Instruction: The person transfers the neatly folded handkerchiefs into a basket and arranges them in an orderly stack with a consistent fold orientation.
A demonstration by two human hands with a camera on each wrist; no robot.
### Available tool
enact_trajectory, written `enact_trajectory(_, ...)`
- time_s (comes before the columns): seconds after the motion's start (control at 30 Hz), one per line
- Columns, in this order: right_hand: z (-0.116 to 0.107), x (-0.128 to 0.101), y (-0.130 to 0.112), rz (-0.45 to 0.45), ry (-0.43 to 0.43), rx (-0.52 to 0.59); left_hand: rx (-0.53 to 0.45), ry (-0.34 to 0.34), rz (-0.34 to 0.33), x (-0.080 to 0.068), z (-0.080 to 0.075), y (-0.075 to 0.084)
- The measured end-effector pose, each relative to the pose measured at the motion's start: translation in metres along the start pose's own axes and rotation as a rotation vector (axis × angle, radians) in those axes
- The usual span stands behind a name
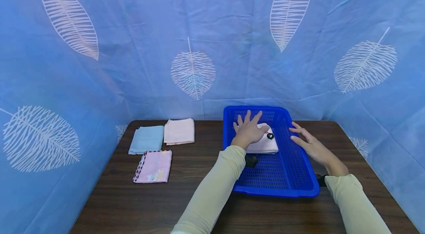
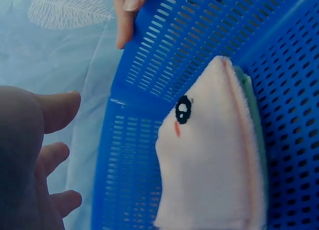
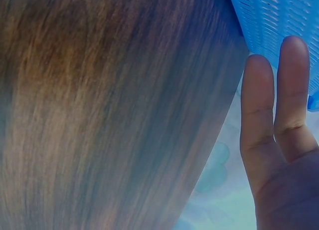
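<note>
the folded pink towel (image 1: 262, 144) lies inside the blue basket (image 1: 300, 186), toward its far left corner, directly under the left hand (image 1: 249, 129). that hand lies flat on top of it, fingers straight and fanned out, palm down, gripping nothing. the towel carries a small black-and-white eye mark (image 1: 270, 136) just to the right of the hand, and a greenish layer appears to sit beneath it. the right hand (image 1: 307, 141) rests with straight, relaxed fingers against the basket's right rim, steadying it rather than clasping it.

as a judgement, the work looks partly done: one towel is in the basket, while three more folded cloths lie on the wooden table (image 1: 199, 204) well to the left of the left hand (a light blue towel (image 1: 147, 139), a pale pink towel (image 1: 179, 131) and a patterned pink cloth (image 1: 153, 166)), so they seem still to be moved.

the head view alone shows those three cloths and both sleeves. the left wrist view shows the towel's (image 2: 209, 165) folded edge, the eye mark (image 2: 183, 109) and a greenish strip along its far side up close, plus the right hand's fingertips (image 2: 127, 13) over the rim. the right wrist view shows only two straight fingers (image 3: 276, 105) beside the basket wall (image 3: 279, 15) and the table grain.
</note>
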State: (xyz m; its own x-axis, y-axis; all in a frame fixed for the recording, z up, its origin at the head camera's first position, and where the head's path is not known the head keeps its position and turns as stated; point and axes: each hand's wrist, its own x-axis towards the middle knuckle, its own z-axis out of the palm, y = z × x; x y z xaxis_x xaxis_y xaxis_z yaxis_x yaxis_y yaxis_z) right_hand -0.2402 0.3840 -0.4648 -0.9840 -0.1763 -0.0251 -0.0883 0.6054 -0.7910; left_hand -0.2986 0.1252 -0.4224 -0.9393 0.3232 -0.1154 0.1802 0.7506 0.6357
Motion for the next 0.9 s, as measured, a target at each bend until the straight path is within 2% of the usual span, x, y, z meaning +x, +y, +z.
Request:
enact_trajectory(0.17, 0.0, 0.001, 0.002, 0.015, -0.006, 0.001, 0.061, 0.023, 0.007, -0.002, -0.006, 0.004)
enact_trajectory(0.43, -0.001, 0.001, 0.0, 0.032, -0.005, -0.022, 0.066, 0.045, 0.018, -0.003, -0.019, 0.005)
enact_trajectory(0.9, 0.0, 0.001, -0.002, 0.037, -0.007, -0.027, 0.214, 0.16, 0.055, -0.009, -0.038, -0.007)
